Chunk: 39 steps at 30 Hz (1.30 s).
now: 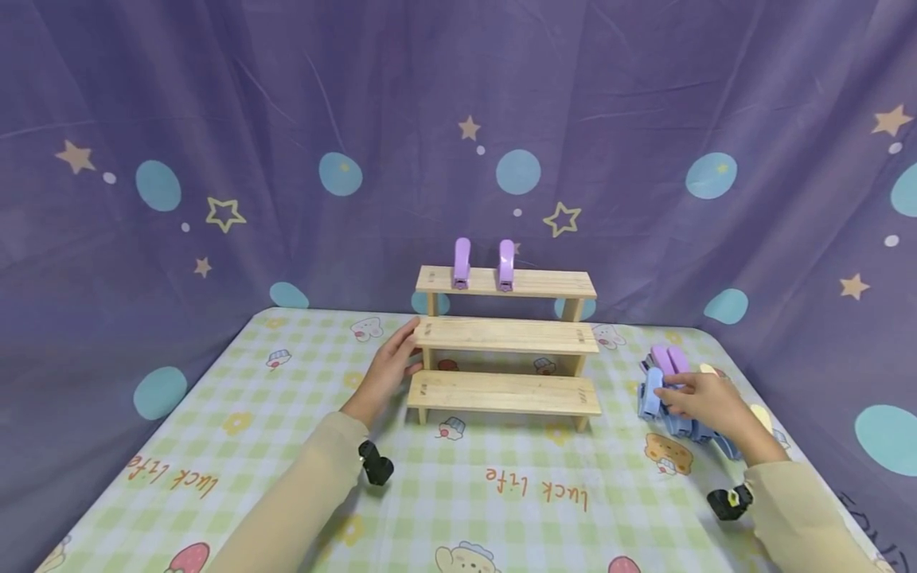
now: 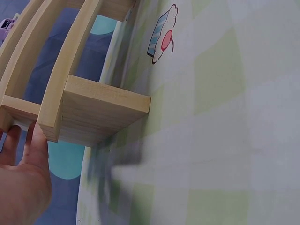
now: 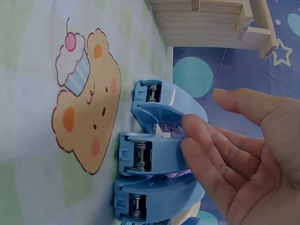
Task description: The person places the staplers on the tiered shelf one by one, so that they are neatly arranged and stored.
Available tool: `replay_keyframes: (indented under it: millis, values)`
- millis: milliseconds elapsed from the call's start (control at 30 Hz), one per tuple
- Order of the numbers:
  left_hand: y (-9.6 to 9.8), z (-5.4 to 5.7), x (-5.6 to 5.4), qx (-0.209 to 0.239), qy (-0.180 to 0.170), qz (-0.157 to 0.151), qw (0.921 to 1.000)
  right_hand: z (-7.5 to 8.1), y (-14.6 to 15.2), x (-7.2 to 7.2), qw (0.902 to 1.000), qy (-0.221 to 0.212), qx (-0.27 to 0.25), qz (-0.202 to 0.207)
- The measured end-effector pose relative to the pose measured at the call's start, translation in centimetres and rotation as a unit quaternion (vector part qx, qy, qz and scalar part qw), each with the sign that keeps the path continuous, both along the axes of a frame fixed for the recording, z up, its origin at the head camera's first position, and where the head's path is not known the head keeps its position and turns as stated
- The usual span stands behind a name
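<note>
A three-tier wooden shelf (image 1: pixel 505 334) stands on the table. My left hand (image 1: pixel 388 368) touches its left end at the middle step, fingers fairly straight against the wood (image 2: pixel 35 145). Two purple staplers (image 1: pixel 462 263) stand side by side on the top step. To the right, my right hand (image 1: pixel 705 402) reaches over a group of staplers, nearest to a blue stapler (image 1: pixel 652 392) at the group's left end. In the right wrist view, the fingertips lie right at the blue staplers (image 3: pixel 159 152), while the thumb (image 3: pixel 234 101) is spread away from them.
Behind the blue ones are more purple staplers (image 1: pixel 669 360), with pale yellow staplers (image 1: pixel 761 415) at the right, partly hidden by the hand. A checked cloth (image 1: pixel 286 446) covers the table, and a purple curtain (image 1: pixel 401 95) hangs behind and at both sides.
</note>
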State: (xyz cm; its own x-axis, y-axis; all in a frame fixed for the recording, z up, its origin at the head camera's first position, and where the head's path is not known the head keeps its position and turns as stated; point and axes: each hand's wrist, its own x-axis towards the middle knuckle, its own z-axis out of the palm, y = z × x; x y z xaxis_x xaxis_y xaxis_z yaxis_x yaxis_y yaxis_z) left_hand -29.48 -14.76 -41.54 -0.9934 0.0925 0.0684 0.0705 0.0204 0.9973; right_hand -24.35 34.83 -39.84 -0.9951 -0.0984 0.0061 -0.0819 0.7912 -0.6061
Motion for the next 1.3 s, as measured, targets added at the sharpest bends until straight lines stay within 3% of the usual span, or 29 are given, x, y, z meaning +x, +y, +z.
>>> replay_keyframes:
  millis: [267, 367, 500, 600, 700, 967, 1300]
  values:
    - [-0.1, 0.2, 0.0, -0.004, -0.005, -0.004, 1.0, -0.2, -0.3, 0.2, 0.9995, -0.022, 0.0, -0.023]
    - [0.1, 1.2, 0.7, -0.005, -0.013, -0.006, 0.9999, -0.3, -0.6, 0.3, 0.9993, -0.028, 0.012, -0.022]
    - [0.2, 1.0, 0.5, -0.013, -0.005, 0.005, 0.9999, -0.6, -1.0, 0.3, 0.9992, -0.029, 0.019, -0.019]
    - [0.0, -0.1, -0.3, -0.014, 0.006, 0.013, 0.9998, -0.8, -1.2, 0.1, 0.9993, -0.029, 0.018, -0.015]
    - [0.0, -0.1, -0.3, -0.013, 0.004, 0.013, 0.9998, -1.2, -1.5, 0.0, 0.9995, -0.024, 0.015, -0.01]
    - [0.0, -0.1, -0.2, -0.02, 0.005, 0.015, 0.9997, -2.2, -3.0, -0.3, 0.997, 0.042, 0.058, -0.028]
    - [0.0, -0.1, -0.3, -0.01, 0.001, 0.012, 0.9999, -2.4, -3.4, -0.3, 0.9961, 0.009, 0.065, -0.059]
